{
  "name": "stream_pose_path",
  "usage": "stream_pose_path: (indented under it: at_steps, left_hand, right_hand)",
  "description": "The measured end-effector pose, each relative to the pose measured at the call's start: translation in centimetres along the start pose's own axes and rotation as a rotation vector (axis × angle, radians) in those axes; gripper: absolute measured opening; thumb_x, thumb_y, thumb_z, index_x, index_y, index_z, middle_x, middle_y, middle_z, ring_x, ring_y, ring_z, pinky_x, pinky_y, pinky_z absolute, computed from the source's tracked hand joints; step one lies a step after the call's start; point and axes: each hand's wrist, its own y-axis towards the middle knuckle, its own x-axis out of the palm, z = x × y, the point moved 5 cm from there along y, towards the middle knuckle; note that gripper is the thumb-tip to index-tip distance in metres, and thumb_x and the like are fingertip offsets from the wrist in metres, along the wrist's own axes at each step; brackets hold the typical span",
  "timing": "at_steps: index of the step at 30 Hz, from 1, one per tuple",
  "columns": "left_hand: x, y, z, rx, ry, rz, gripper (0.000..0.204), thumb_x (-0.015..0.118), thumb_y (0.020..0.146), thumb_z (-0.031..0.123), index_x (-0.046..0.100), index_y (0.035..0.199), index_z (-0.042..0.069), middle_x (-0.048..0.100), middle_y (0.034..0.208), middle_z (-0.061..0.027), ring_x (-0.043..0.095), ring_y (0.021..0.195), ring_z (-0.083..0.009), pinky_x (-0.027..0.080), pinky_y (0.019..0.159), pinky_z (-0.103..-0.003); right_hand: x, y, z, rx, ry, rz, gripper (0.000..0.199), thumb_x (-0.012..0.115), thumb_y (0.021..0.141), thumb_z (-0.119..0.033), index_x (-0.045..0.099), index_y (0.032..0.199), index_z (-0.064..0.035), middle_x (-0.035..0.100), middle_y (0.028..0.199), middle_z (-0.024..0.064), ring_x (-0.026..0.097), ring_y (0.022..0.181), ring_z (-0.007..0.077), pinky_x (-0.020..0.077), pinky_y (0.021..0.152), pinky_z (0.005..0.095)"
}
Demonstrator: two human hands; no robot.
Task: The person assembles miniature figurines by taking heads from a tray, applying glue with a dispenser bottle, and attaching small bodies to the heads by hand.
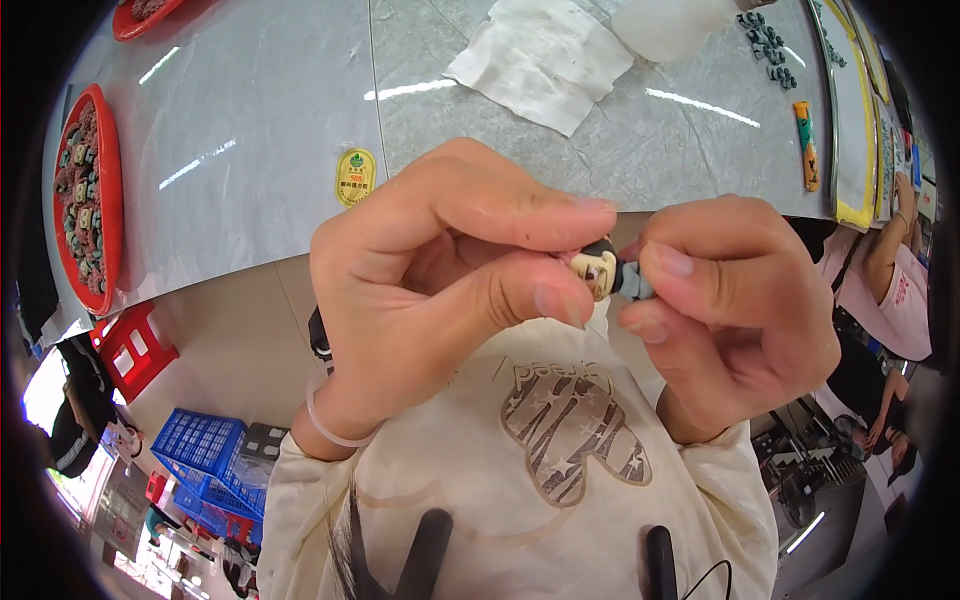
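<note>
Close in front of my chest, both hands meet around a tiny toy figurine. My left hand (420, 240) is closed, its thumb and forefinger pinching the figurine head (597, 272), which has dark hair and a pale painted face. A grey-blue figurine body (633, 283) sits between the thumb and fingertips of my right hand (745, 300), also closed. Head and body touch or nearly touch at the neck; whether they are joined I cannot tell. My fingers cover much of both pieces.
The grey table (250, 120) bears a red tray (113, 200) of small figurine parts, a white cloth (545, 65), a yellow oval label (356, 176), an orange-and-green tube (805, 145) and several grey-blue pieces (765, 45). Blue crates (200, 440) stand at lower left. Other people sit at right.
</note>
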Motion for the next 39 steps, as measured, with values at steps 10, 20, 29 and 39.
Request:
stream_pose_path:
  at_steps: [10, 20, 29, 39]
  left_hand:
    - [0.3, -0.3, 0.6, 0.088, 0.213, -0.018, 0.029, 0.068, 0.068, 0.022, 0.058, 0.08, -0.002, 0.057, 0.079, -0.0134, 0.058, 0.069, -0.0151, 0.046, 0.06, -0.021]
    - [1.5, 0.0, 1.0, 0.1, -0.01, -0.163, 0.044, 0.068, 0.067, 0.029, 0.051, 0.093, -0.002, 0.052, 0.096, -0.0207, 0.058, 0.073, -0.0184, 0.049, 0.062, -0.024]
    - [0.8, 0.4, 0.5, 0.151, -0.104, -0.197, 0.044, 0.065, 0.071, 0.031, 0.044, 0.097, 0.004, 0.044, 0.099, -0.0151, 0.058, 0.08, -0.0253, 0.052, 0.064, -0.027]
    - [-9.4, 0.7, 7.9, 0.522, 0.478, 0.33, 0.033, 0.056, 0.079, 0.014, 0.047, 0.104, -0.006, 0.05, 0.099, -0.0164, 0.052, 0.089, -0.0225, 0.044, 0.081, -0.033]
  right_hand:
    - [-0.2, -0.4, -0.1, -0.041, -0.074, 0.01, 0.027, 0.07, 0.064, -0.008, 0.054, 0.084, 0.0004, 0.055, 0.073, 0.0147, 0.052, 0.056, 0.0153, 0.0429, 0.047, 0.0246]
    - [-0.3, -0.4, 1.0, -0.008, 0.037, 0.102, 0.045, 0.073, 0.054, -0.036, 0.047, 0.069, -0.0032, 0.045, 0.062, 0.0054, 0.04, 0.051, 0.0077, 0.0289, 0.044, 0.0169]
    - [-0.6, -0.7, 2.5, 0.091, 0.066, 0.168, 0.043, 0.071, 0.063, -0.037, 0.046, 0.07, -0.0021, 0.045, 0.063, 0.0057, 0.039, 0.053, 0.0082, 0.0277, 0.047, 0.0179]
    - [-0.7, -1.2, 3.4, 0.258, 0.064, 0.226, 0.032, 0.072, 0.062, -0.022, 0.053, 0.072, 0.0017, 0.05, 0.064, 0.0055, 0.039, 0.052, 0.0101, 0.0291, 0.048, 0.0196]
